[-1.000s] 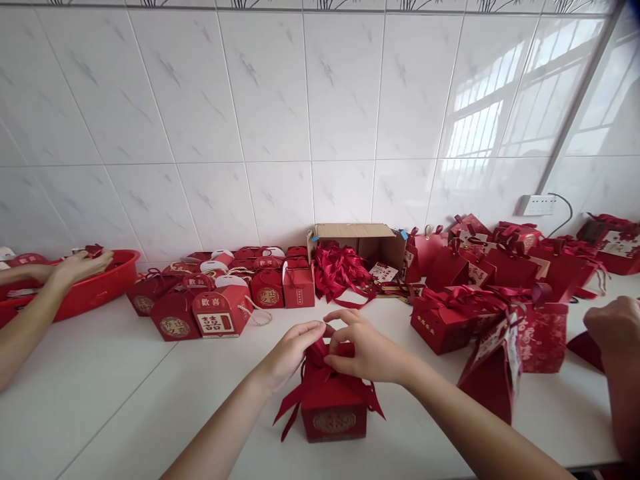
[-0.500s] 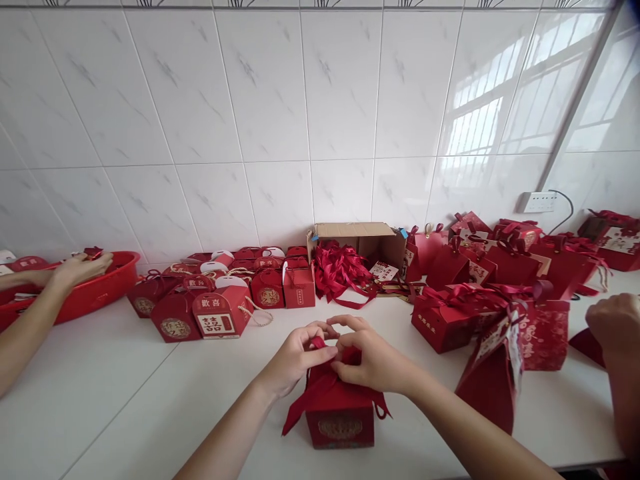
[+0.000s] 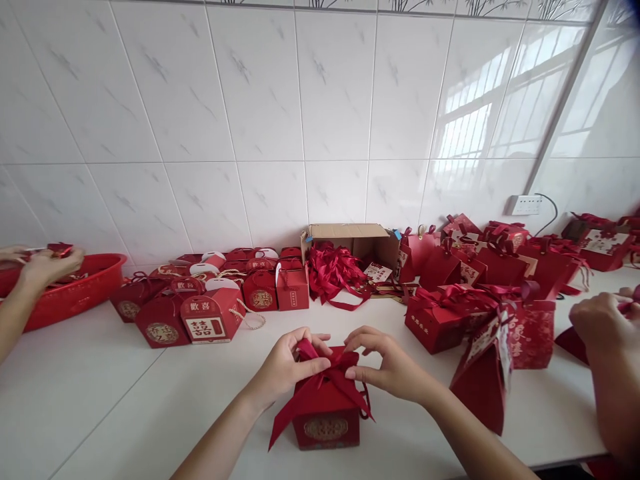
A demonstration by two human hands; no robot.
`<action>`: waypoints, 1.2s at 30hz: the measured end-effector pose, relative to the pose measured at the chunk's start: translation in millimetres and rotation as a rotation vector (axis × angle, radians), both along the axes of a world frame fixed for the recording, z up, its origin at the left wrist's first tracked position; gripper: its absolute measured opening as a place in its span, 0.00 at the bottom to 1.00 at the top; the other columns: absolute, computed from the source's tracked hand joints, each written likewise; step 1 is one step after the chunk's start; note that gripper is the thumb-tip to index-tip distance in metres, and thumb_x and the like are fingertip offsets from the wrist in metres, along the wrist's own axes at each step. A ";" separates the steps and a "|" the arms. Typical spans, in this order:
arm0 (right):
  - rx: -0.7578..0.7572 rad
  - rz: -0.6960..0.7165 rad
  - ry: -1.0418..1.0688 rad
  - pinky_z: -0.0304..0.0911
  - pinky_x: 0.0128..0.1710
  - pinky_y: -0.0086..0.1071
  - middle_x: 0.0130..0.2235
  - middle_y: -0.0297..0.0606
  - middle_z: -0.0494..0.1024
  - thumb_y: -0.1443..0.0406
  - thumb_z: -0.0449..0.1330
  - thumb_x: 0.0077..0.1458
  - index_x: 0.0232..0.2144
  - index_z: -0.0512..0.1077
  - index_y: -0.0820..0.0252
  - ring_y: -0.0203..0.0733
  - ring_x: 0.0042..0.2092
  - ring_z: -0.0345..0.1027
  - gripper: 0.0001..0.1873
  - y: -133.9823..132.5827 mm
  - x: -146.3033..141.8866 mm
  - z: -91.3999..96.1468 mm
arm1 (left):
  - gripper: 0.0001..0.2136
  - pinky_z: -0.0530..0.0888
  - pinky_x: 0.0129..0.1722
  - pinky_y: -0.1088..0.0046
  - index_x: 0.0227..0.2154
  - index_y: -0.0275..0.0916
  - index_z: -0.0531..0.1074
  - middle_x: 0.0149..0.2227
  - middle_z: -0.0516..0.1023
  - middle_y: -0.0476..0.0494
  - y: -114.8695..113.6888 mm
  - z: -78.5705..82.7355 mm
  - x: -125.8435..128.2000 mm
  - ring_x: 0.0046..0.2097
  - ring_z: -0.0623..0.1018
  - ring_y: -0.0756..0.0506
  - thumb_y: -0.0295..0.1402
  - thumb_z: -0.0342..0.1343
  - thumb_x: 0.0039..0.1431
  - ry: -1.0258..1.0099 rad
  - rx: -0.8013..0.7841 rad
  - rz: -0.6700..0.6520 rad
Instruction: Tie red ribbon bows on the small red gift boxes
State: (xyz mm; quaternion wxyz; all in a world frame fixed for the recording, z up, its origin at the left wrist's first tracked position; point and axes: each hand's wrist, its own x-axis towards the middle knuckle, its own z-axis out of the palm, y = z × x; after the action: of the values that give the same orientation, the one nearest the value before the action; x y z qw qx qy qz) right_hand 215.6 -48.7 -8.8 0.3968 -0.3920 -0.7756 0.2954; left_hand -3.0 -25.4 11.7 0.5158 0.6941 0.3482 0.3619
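Note:
A small red gift box (image 3: 326, 430) with a gold emblem stands upright on the white table in front of me. On its top sits a red ribbon bow (image 3: 333, 367) with two long tails hanging down over the sides. My left hand (image 3: 287, 367) pinches the bow's left loop between thumb and fingers. At the other side, my right hand (image 3: 385, 363) has its thumb and fingers curled around the right loop. A dark red cord loop (image 3: 366, 400) pokes out at the box's right side.
Finished-looking red boxes (image 3: 160, 323) crowd the left, with more ribboned boxes (image 3: 440, 320) at right. A cardboard box (image 3: 350, 231) lies behind red ribbons (image 3: 334, 267). Other people's hands work over a red basin (image 3: 85, 293) and at the right edge (image 3: 600, 327).
My hands have moved apart, right hand to the right, and the bow's loops and knot now show. The left tail hangs lower. The view has shifted slightly.

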 end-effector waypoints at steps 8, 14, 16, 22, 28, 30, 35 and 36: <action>0.003 -0.052 0.104 0.64 0.41 0.36 0.38 0.40 0.74 0.60 0.57 0.56 0.26 0.70 0.59 0.41 0.40 0.68 0.10 2.0 -6.0 -1.4 | 0.13 0.67 0.48 0.62 0.20 0.39 0.64 0.35 0.79 0.40 -1.2 2.4 1.5 0.54 0.71 0.37 0.36 0.63 0.48 0.086 0.018 0.059; 0.014 -0.043 0.108 0.63 0.41 0.36 0.38 0.40 0.76 0.59 0.55 0.57 0.24 0.66 0.59 0.41 0.41 0.69 0.13 0.2 -3.9 -1.1 | 0.11 0.67 0.49 0.62 0.19 0.39 0.67 0.29 0.79 0.43 5.8 -5.3 4.5 0.51 0.73 0.37 0.34 0.65 0.45 0.018 0.002 0.062; -0.009 -0.055 0.110 0.62 0.41 0.36 0.37 0.40 0.76 0.58 0.55 0.57 0.23 0.66 0.59 0.42 0.40 0.69 0.14 -0.3 -4.8 -1.6 | 0.11 0.66 0.50 0.61 0.19 0.39 0.67 0.27 0.79 0.43 7.8 -7.2 4.2 0.51 0.73 0.37 0.34 0.65 0.44 0.041 0.017 0.041; -0.050 -0.101 0.227 0.62 0.43 0.36 0.38 0.41 0.75 0.54 0.53 0.58 0.25 0.67 0.59 0.42 0.41 0.69 0.17 -3.1 -5.3 -10.1 | 0.11 0.66 0.49 0.62 0.19 0.39 0.66 0.28 0.78 0.43 5.5 -7.7 1.3 0.50 0.73 0.37 0.33 0.65 0.45 0.036 0.044 0.031; -0.256 0.322 0.236 0.50 0.59 0.44 0.61 0.47 0.57 0.56 0.73 0.30 0.62 0.44 0.50 0.52 0.62 0.51 0.61 -15.2 2.7 -32.7 | 0.10 0.66 0.50 0.63 0.25 0.39 0.67 0.38 0.76 0.41 -2.8 -10.6 1.1 0.54 0.70 0.37 0.37 0.63 0.49 0.002 0.060 0.070; -0.290 0.285 0.292 0.53 0.57 0.44 0.60 0.47 0.58 0.61 0.74 0.29 0.62 0.43 0.49 0.52 0.60 0.55 0.63 -20.4 -5.6 -41.3 | 0.14 0.66 0.52 0.63 0.35 0.41 0.69 0.47 0.74 0.39 -1.2 -14.8 2.6 0.56 0.68 0.38 0.40 0.63 0.48 -0.054 0.033 0.089; -0.281 0.006 0.487 0.66 0.46 0.39 0.53 0.45 0.66 0.65 0.69 0.38 0.56 0.46 0.50 0.46 0.47 0.70 0.48 -18.3 -15.6 -50.7 | 0.31 0.58 0.60 0.62 0.60 0.49 0.50 0.61 0.61 0.40 6.8 -25.0 2.5 0.63 0.58 0.40 0.50 0.50 0.57 -0.219 0.025 0.178; -0.244 -0.101 0.465 0.65 0.47 0.40 0.53 0.44 0.66 0.65 0.68 0.39 0.56 0.46 0.51 0.46 0.47 0.69 0.47 -14.9 -10.3 -50.2 | 0.30 0.57 0.60 0.61 0.61 0.49 0.48 0.61 0.61 0.40 7.4 -26.2 1.8 0.64 0.57 0.41 0.50 0.48 0.59 -0.214 0.004 0.182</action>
State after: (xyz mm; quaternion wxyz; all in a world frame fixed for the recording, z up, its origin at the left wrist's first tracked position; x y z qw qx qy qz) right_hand 205.3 -63.6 -59.0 0.5284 -0.3969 -0.6017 0.4487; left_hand -1.2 -18.0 -14.6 0.5138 0.6181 0.3519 0.4798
